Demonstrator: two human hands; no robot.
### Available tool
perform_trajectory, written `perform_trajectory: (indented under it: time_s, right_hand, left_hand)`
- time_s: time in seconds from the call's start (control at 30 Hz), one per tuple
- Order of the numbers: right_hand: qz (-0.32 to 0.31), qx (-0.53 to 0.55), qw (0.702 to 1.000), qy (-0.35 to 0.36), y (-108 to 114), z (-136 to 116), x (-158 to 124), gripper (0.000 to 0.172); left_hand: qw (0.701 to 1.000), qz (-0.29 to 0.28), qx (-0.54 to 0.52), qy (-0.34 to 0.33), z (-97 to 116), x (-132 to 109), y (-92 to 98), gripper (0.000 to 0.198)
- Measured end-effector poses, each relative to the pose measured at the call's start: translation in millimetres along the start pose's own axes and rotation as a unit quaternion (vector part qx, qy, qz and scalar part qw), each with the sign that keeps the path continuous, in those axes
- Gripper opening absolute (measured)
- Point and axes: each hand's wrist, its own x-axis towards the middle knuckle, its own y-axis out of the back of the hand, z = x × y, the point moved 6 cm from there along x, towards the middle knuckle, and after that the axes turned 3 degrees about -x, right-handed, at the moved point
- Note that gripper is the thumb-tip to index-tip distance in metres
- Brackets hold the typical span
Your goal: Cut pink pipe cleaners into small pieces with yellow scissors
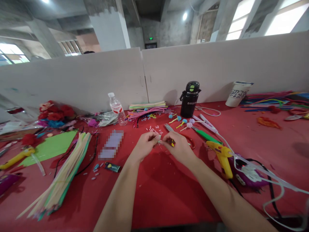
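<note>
My left hand and my right hand meet over the middle of the red table, fingertips pinched together. Between them is a small pale piece, too small to name. Just beyond lie several short pink cut pieces. A pair of scissors or pliers with red handles lies partly hidden behind my right hand. Close to that hand, several small fuzzy flowers on stems are grouped, blue and lilac.
To the left lie a bundle of cream and green pipe cleaners and a green sheet. A plastic bottle, a black flask and a paper cup stand near the white partition. At right is a yellow glue gun with cables.
</note>
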Motion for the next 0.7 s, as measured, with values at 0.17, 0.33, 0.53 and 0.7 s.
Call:
perform_trajectory:
  time_s: [0.17, 0.33, 0.53, 0.7]
  right_hand:
    - [-0.006, -0.016, 1.0, 0.001, 5.7, 3.0, 1.9, 0.008]
    - [-0.021, -0.036, 0.999, 0.004, 4.8, 3.7, 0.7, 0.004]
    - [-0.074, -0.01, 0.995, 0.069, 0.9, -2.2, -0.7, 0.025]
    - [-0.108, -0.001, 0.989, 0.101, -1.3, -4.7, -0.8, 0.022]
  left_hand:
    - [0.999, -0.041, 0.022, -0.009, 4.9, -3.2, -0.3, 0.034]
    - [0.997, -0.078, 0.026, 0.015, 3.2, -6.2, 0.0, 0.033]
    - [0.997, -0.064, -0.003, 0.033, -1.3, -5.9, 2.9, 0.039]
    - [0.998, -0.041, -0.02, 0.054, -1.3, -5.7, 6.6, 0.044]
